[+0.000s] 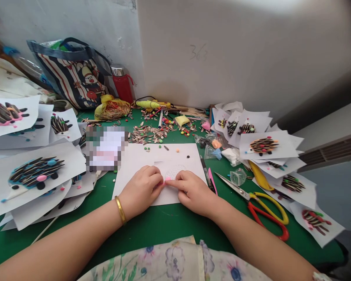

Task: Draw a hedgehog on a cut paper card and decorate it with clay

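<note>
A white paper (183, 154) lies on the green table, with a faint dotted outline (176, 170) drawn on it. A small piece of pink clay (168, 178) sits at the outline's lower left, beside my fingertips. My left hand (143, 187), with a gold bangle at the wrist, rests on the paper with its fingers curled and pressed together near a bit of pink. My right hand (193, 191) rests on the paper's right part, index finger stretched left to the pink clay and the other fingers bent under. The fingertips of both hands almost meet.
Seed-covered hedgehog pictures are piled at left (38, 175) and right (266, 146). Large scissors (251, 197) and pens (207, 175) lie right of the paper. Behind are scattered seeds (148, 132), a blurred phone (107, 148), a striped bag (70, 76) and a red bottle (123, 86).
</note>
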A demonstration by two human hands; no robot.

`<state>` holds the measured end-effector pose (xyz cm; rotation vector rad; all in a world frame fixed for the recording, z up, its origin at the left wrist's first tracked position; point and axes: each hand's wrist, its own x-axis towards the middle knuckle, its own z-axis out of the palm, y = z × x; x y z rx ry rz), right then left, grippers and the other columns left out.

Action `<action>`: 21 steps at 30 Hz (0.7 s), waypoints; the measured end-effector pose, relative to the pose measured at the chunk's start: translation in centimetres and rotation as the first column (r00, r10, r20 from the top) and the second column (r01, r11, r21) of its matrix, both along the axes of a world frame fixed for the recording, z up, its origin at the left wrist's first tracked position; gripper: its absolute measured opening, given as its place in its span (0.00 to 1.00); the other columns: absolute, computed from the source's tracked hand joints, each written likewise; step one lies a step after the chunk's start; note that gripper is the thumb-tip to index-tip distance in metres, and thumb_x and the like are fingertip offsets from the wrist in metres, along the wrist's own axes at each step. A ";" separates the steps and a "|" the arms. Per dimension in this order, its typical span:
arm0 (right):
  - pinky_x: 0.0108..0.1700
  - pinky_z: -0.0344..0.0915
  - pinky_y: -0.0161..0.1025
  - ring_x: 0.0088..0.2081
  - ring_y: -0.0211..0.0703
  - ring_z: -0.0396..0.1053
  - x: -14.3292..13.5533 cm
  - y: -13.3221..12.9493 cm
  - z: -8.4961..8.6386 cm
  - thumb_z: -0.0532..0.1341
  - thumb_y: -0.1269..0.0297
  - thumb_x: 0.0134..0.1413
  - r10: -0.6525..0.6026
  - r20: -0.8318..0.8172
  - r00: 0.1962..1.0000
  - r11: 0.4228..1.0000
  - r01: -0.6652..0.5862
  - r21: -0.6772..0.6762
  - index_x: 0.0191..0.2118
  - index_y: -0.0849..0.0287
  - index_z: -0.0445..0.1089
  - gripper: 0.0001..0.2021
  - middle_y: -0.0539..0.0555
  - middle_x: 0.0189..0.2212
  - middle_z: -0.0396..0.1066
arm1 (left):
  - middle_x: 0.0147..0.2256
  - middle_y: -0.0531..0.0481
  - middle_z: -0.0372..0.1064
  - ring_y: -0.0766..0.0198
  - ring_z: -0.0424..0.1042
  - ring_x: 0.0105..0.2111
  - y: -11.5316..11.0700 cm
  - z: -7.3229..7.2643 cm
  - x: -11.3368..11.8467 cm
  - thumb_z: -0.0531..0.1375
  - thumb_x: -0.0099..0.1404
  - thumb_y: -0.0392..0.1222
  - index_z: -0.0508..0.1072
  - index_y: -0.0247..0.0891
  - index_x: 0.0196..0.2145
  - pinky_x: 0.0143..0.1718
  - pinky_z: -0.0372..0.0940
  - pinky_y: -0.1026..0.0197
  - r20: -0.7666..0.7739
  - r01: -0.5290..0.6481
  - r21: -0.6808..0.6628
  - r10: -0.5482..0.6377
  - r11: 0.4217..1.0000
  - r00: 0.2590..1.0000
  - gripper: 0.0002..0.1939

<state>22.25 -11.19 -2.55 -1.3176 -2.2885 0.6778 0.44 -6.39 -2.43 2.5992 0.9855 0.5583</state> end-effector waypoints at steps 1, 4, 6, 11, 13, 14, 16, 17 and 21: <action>0.45 0.65 0.44 0.41 0.46 0.64 0.0 0.0 0.0 0.56 0.81 0.52 0.003 0.004 1.000 1.000 -0.003 0.002 0.56 0.54 0.73 0.28 0.56 0.39 0.66 | 0.38 0.44 0.70 0.57 0.68 0.40 0.0 0.0 0.0 0.56 0.68 0.38 0.73 0.36 0.32 0.45 0.66 0.53 0.004 0.003 -0.005 -0.003 1.000 1.000 0.08; 0.45 0.65 0.44 0.41 0.45 0.64 0.0 0.1 0.0 0.56 0.81 0.51 0.005 0.014 1.000 1.000 -0.005 0.005 0.56 0.53 0.73 0.28 0.55 0.39 0.66 | 0.38 0.44 0.70 0.57 0.69 0.40 0.0 0.2 0.0 0.57 0.67 0.37 0.73 0.37 0.31 0.44 0.66 0.53 0.009 0.001 -0.018 0.000 1.000 1.000 0.08; 0.45 0.65 0.44 0.41 0.45 0.64 0.0 0.1 0.0 0.56 0.81 0.51 0.004 0.017 1.000 1.000 -0.004 0.008 0.56 0.54 0.73 0.28 0.55 0.39 0.66 | 0.38 0.44 0.70 0.57 0.69 0.40 -0.1 0.2 0.0 0.57 0.66 0.36 0.73 0.37 0.31 0.44 0.66 0.53 0.007 -0.004 -0.017 0.004 1.000 1.000 0.07; 0.46 0.65 0.44 0.41 0.46 0.64 0.0 0.0 0.0 0.56 0.80 0.52 0.003 0.013 1.000 1.000 -0.003 0.013 0.58 0.55 0.71 0.28 0.56 0.39 0.66 | 0.37 0.45 0.70 0.57 0.68 0.40 -0.1 0.2 0.0 0.57 0.67 0.36 0.73 0.37 0.33 0.44 0.66 0.53 -0.012 -0.011 -0.003 0.011 1.000 1.000 0.06; 0.46 0.65 0.44 0.41 0.45 0.63 -0.1 0.0 0.1 0.56 0.81 0.52 0.006 0.018 1.000 1.000 -0.006 0.007 0.57 0.53 0.72 0.28 0.55 0.39 0.66 | 0.37 0.45 0.70 0.57 0.68 0.39 -0.1 0.1 0.0 0.56 0.68 0.37 0.74 0.37 0.32 0.43 0.66 0.53 -0.021 -0.002 0.005 0.002 1.000 1.000 0.08; 0.46 0.64 0.44 0.41 0.45 0.63 -0.1 -0.1 0.2 0.56 0.81 0.52 0.007 0.021 1.000 1.000 -0.007 0.005 0.57 0.52 0.72 0.28 0.55 0.39 0.66 | 0.37 0.45 0.70 0.57 0.68 0.39 -0.1 0.1 0.0 0.56 0.68 0.38 0.74 0.37 0.32 0.43 0.66 0.53 -0.023 0.001 0.010 -0.001 1.000 1.000 0.09; 0.46 0.64 0.44 0.41 0.45 0.63 -0.1 -0.1 0.2 0.56 0.81 0.52 0.008 0.028 1.000 1.000 -0.009 0.005 0.57 0.51 0.72 0.28 0.55 0.38 0.65 | 0.36 0.45 0.70 0.57 0.68 0.38 -0.1 -0.1 0.0 0.56 0.68 0.37 0.75 0.37 0.32 0.42 0.66 0.53 -0.024 0.003 0.020 -0.002 1.000 1.000 0.09; 0.46 0.64 0.44 0.40 0.45 0.63 -0.1 -0.1 0.2 0.56 0.81 0.52 0.011 0.033 0.999 1.000 -0.011 0.009 0.57 0.51 0.72 0.29 0.55 0.38 0.65 | 0.36 0.45 0.70 0.57 0.67 0.38 -0.1 -0.2 0.1 0.57 0.67 0.37 0.75 0.36 0.32 0.42 0.66 0.53 -0.022 0.003 0.021 -0.002 1.000 1.000 0.09; 0.44 0.63 0.43 0.39 0.45 0.61 -0.2 -0.1 -0.1 0.57 0.80 0.52 0.021 0.073 0.997 0.998 -0.025 0.054 0.57 0.49 0.72 0.29 0.54 0.37 0.64 | 0.36 0.45 0.70 0.57 0.68 0.38 0.0 -0.3 0.0 0.57 0.66 0.36 0.75 0.36 0.31 0.43 0.65 0.53 -0.004 -0.006 0.004 0.006 1.000 1.000 0.08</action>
